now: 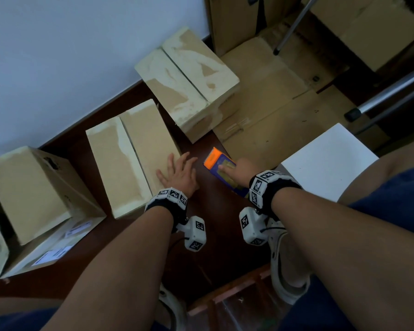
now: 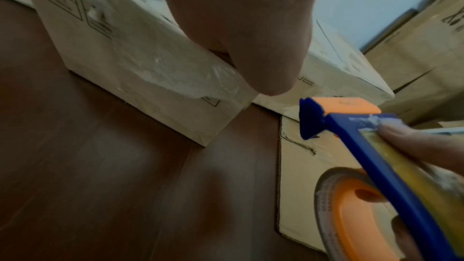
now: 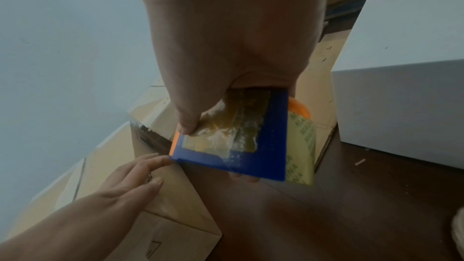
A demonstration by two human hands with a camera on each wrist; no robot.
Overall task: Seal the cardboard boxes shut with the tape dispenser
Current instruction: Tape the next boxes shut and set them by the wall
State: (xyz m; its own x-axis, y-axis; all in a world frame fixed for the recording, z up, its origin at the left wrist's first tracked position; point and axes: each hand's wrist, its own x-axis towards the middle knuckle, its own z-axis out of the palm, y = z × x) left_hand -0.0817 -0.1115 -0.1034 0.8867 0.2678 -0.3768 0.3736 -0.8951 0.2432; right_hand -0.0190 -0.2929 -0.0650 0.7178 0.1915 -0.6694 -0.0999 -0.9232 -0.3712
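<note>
The left hand (image 1: 177, 173) lay flat, fingers straight, on the near corner of the middle box (image 1: 129, 158) on the floor. Just beside it, the right hand (image 1: 239, 170) gripped the blue-and-orange tape dispenser (image 1: 221, 167), held above the floor (image 1: 213, 223).

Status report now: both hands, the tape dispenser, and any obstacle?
Left hand flat on middle cardboard box. Right hand grips tape dispenser, beside box, above the floor. Flaps closed, seam untaped. No obstacle seen.
</note>
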